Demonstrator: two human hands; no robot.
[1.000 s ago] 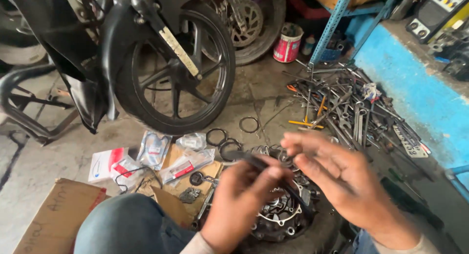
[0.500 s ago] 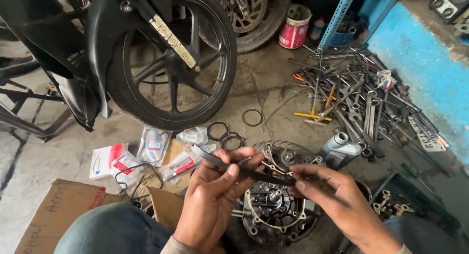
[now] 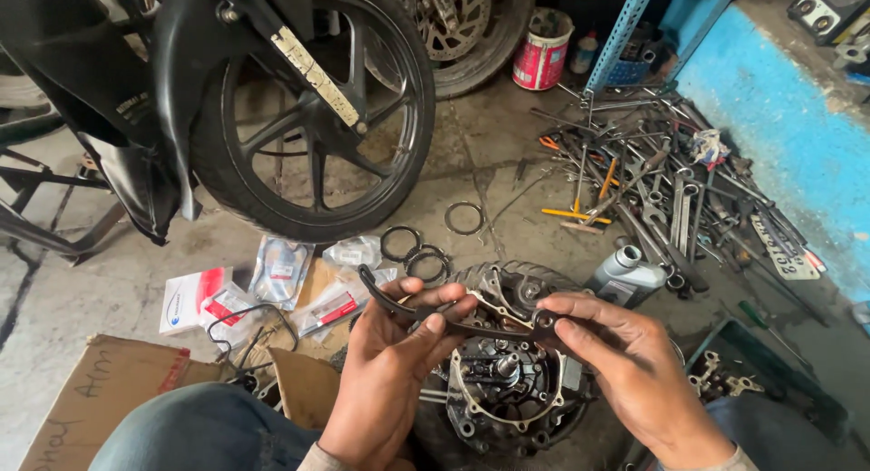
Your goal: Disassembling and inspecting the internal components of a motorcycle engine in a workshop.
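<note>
- A thin, dark, curved gasket strip (image 3: pixel 453 322) is held up between both hands, above an opened engine case (image 3: pixel 507 380) that sits on the floor in front of the person.
- The left hand (image 3: pixel 390 362) is closed on the strip's left stretch, thumb on top and fingers curled beneath; the strip's hooked end juts up and to the left past the thumb.
- The right hand (image 3: pixel 634 362) pinches the strip's right end, where a small round eyelet shows between thumb and forefinger.
- The engine case lies open, with a pale gasket outline round its rim and gears visible inside.
- Just right of the case stands a grey oil bottle (image 3: pixel 625 276).
- To the left, on the concrete floor (image 3: pixel 118 290), lie several clear parts packets (image 3: pixel 281 272), with black rubber rings (image 3: pixel 412 249) beside them.
- A torn cardboard box (image 3: pixel 109 389) lies at lower left, next to the person's knee in blue jeans (image 3: pixel 199 430).
- Farther off, a motorcycle front wheel (image 3: pixel 313 118) stands upright under a black fender.
- A heap of wrenches and other hand tools (image 3: pixel 662 181) is spread on the floor at the right, along a blue wall (image 3: pixel 779 127).
- A red-and-white can (image 3: pixel 542 50) stands near the top, well apart from the hands.
</note>
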